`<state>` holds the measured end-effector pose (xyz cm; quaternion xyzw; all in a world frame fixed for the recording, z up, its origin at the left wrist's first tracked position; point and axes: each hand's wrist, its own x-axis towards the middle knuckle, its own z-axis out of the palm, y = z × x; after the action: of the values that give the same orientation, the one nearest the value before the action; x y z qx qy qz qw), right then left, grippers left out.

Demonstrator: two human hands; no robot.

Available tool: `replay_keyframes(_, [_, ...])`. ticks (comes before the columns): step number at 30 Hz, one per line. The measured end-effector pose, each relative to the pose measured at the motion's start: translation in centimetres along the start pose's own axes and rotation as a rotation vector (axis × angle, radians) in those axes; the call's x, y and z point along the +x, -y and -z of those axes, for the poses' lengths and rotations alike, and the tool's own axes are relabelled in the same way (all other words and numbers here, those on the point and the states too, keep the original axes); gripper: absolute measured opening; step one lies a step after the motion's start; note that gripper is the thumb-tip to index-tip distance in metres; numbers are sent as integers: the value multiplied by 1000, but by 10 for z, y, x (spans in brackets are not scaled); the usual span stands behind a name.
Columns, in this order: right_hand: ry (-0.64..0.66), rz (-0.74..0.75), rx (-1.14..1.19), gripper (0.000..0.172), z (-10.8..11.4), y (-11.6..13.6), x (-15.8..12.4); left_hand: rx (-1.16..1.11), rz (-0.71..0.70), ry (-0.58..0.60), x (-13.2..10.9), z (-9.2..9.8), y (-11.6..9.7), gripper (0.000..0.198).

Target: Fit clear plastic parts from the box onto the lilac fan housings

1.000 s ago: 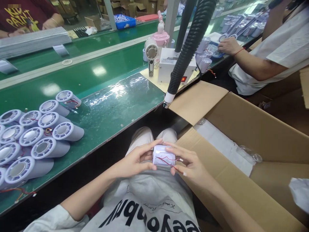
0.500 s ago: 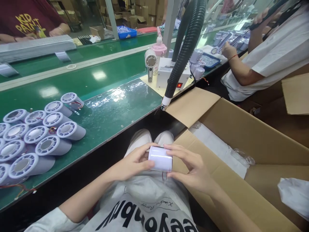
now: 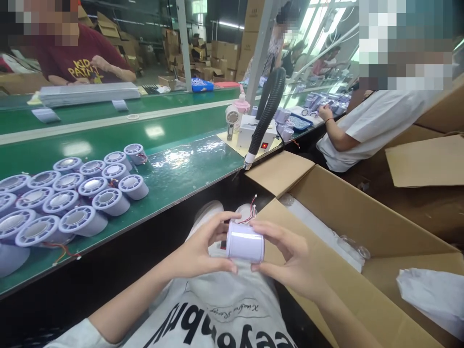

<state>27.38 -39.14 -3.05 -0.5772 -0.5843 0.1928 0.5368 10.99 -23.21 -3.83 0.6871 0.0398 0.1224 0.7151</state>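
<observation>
- Far left, on the green conveyor table [image 3: 174,169]: a cluster of pale lavender plastic cylinders with vented ring faces [image 3: 68,195] lies on its sides, the pieces touching one another in rows; thin red wires trail from a few of them toward the table's near edge.
- The person's left hand [image 3: 197,251] is closed on the left end of a small lavender plastic cylinder with a smooth glossy side [image 3: 245,241]; the thumb lies over the top edge and the fingers curl beneath, so the hold is a narrow pinch rather than a full wrap.
- That held cylinder sits above the person's lap, between both hands and just below the table edge, lying on its side; a short red wire with a white plug [image 3: 251,209] rises from its far end.
- The right hand [image 3: 290,256] clasps the right end, fingers spread over the top and thumb under; both hands bear the piece together.
- Judged from this hold, the inspection goes best if the piece is turned slowly by the fingertips, keeping the wire free of the fingers so it is not tugged or bent; a light grip should avoid marking the glossy skin.
- Right of the hands, an open brown cardboard box [image 3: 362,217] stands just beside the person's knee.
- Further back, a black ribbed hose [image 3: 266,113] hangs down beside a white box-shaped unit [image 3: 253,133]; a co-worker's arm [image 3: 340,135] works well apart at the far right.
</observation>
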Motion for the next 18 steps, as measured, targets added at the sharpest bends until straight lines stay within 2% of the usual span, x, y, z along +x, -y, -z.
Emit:
replay_keyframes(2, [19,44,-66,56,-3,5,-2,-80,48,50,-2,-2,3,72])
replay_keyframes(4, [68,65,-110,58,-1,1,1,-121,101,41,-1,-3,7,60])
replay_keyframes(6, [78,-6,-134,58,13,-18,6,-90,177,-38,4,4,7,52])
replay_keyframes(8, [-56,-174,-156,48,43,-56,14,34,224,-197,14,24,-6,52])
replay_keyframes(9, [-209,-284,-174,40,64,-80,17,131,222,-297,23,40,-17,54])
replay_keyframes(10, [-317,-356,-207,40,86,-107,20,239,207,-433,34,60,-31,54])
replay_keyframes(11, [-388,-410,-232,41,109,-134,23,365,182,-545,48,84,-46,56])
replay_keyframes(13, [-454,-524,-257,38,150,-184,28,626,163,-698,84,138,-74,68])
replay_keyframes(15, [-456,-602,-259,32,174,-224,34,941,250,-747,127,195,-92,74])
replay_keyframes(17, [-437,-621,-261,28,182,-249,44,1249,189,-713,170,247,-94,70])
replay_keyframes(18, [-430,-608,-267,26,182,-257,51,1357,174,-658,189,270,-90,67])
